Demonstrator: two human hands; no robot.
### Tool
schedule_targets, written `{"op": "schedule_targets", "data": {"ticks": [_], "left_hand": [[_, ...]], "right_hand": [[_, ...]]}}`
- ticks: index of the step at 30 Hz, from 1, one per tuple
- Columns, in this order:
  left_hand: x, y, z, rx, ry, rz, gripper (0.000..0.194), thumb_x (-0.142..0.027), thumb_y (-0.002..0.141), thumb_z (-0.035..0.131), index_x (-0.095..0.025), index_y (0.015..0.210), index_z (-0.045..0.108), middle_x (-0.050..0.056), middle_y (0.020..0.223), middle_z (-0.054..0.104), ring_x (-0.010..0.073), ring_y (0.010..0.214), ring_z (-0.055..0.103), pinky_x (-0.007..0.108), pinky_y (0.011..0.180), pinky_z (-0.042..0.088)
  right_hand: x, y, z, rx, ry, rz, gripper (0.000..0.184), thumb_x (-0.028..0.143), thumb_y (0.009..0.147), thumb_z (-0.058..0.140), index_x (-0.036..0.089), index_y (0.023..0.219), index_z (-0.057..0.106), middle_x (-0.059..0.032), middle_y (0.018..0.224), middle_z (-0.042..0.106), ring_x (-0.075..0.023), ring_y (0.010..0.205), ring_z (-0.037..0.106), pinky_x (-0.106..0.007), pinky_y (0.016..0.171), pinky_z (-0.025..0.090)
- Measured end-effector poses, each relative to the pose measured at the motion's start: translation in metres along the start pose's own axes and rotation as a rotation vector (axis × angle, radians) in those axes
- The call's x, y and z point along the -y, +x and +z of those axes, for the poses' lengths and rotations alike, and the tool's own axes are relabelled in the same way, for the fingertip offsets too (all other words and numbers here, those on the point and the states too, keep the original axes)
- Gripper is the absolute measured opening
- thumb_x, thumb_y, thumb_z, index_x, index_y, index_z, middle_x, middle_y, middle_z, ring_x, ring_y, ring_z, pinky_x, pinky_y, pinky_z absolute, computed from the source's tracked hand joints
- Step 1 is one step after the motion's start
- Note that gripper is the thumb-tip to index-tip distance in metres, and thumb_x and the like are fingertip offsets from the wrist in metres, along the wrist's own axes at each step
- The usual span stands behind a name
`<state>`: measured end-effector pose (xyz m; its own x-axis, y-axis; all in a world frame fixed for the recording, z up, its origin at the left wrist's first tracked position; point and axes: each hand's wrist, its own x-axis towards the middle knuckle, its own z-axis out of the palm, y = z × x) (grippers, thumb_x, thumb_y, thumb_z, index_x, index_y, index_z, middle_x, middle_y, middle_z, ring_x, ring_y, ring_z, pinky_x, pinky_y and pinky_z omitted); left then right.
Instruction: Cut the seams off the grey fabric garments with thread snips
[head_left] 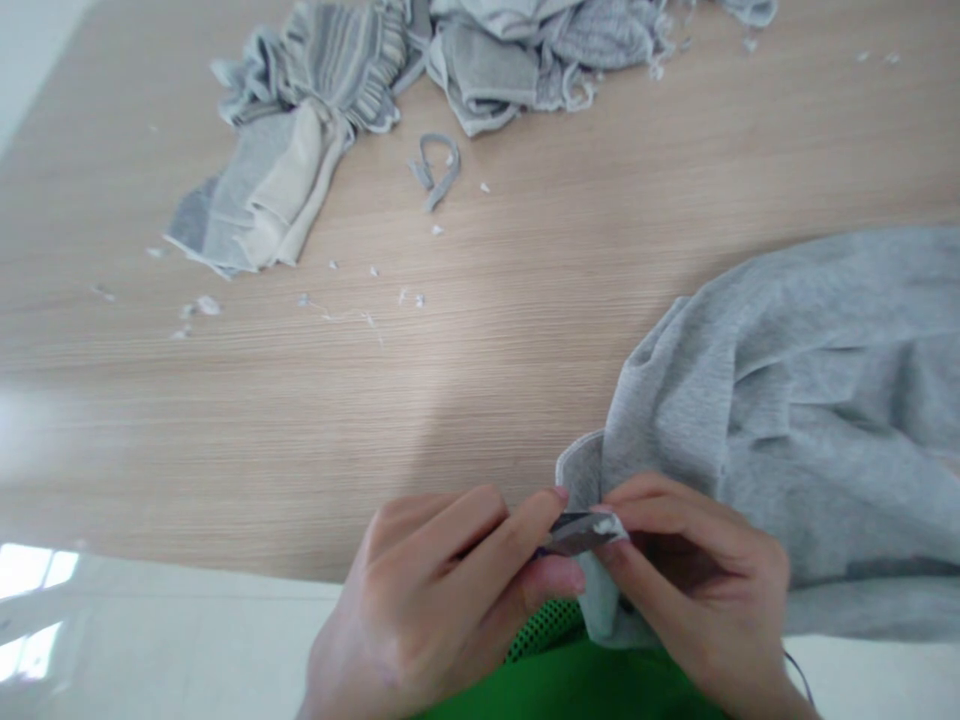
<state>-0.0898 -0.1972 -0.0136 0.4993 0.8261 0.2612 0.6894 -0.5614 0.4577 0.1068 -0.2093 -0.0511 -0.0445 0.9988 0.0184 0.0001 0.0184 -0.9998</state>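
Note:
My left hand [442,590] is closed around a small dark metal tool [574,533], likely thread snips, whose tip meets the edge of a grey garment [810,420]. My right hand [697,590] pinches that same fabric edge between thumb and fingers, right beside the tool's tip. Both hands work at the near edge of the wooden table [480,330]. The garment spreads across the table's right side and hangs over the edge toward me.
A heap of grey, striped and cream fabric pieces [315,120] lies at the far left and centre. A loose grey strip [439,165] and scattered thread bits [360,300] lie on the table. Green mesh clothing [555,650] shows below my hands.

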Motion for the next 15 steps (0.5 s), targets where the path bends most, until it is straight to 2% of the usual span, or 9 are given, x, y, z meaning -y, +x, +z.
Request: {"op": "schedule_targets", "data": {"ticks": [6, 11, 15], "left_hand": [[-0.0012, -0.0032, 0.0003, -0.007, 0.057, 0.005, 0.031, -0.039, 0.103, 0.057, -0.016, 0.12, 0.067, -0.002, 0.071, 0.064, 0.0124, 0.056, 0.06, 0.03, 0.049, 0.047], [-0.0043, -0.003, -0.0023, -0.007, 0.083, 0.014, 0.029, -0.037, 0.105, 0.052, -0.018, 0.122, 0.066, -0.001, 0.073, 0.068, 0.0121, 0.058, 0.062, 0.029, 0.051, 0.049], [-0.0018, -0.0013, -0.0019, -0.034, 0.101, 0.014, 0.031, -0.042, 0.103, 0.055, -0.019, 0.121, 0.067, -0.003, 0.07, 0.065, 0.0116, 0.057, 0.061, 0.028, 0.052, 0.048]], "right_hand": [[0.0002, 0.003, -0.0046, 0.048, 0.14, 0.102, 0.014, 0.01, 0.083, 0.074, 0.024, 0.084, 0.078, -0.0022, 0.074, 0.075, -0.0143, 0.065, 0.068, -0.021, 0.05, 0.051], [-0.0001, 0.0028, -0.0052, 0.083, 0.163, 0.108, 0.018, 0.007, 0.083, 0.072, 0.024, 0.085, 0.078, -0.0006, 0.071, 0.073, -0.0139, 0.067, 0.069, -0.021, 0.053, 0.052], [-0.0009, 0.0036, -0.0054, 0.092, 0.171, 0.109, 0.017, 0.008, 0.084, 0.073, 0.025, 0.085, 0.078, -0.0003, 0.072, 0.073, -0.012, 0.065, 0.067, -0.018, 0.051, 0.049]]}}
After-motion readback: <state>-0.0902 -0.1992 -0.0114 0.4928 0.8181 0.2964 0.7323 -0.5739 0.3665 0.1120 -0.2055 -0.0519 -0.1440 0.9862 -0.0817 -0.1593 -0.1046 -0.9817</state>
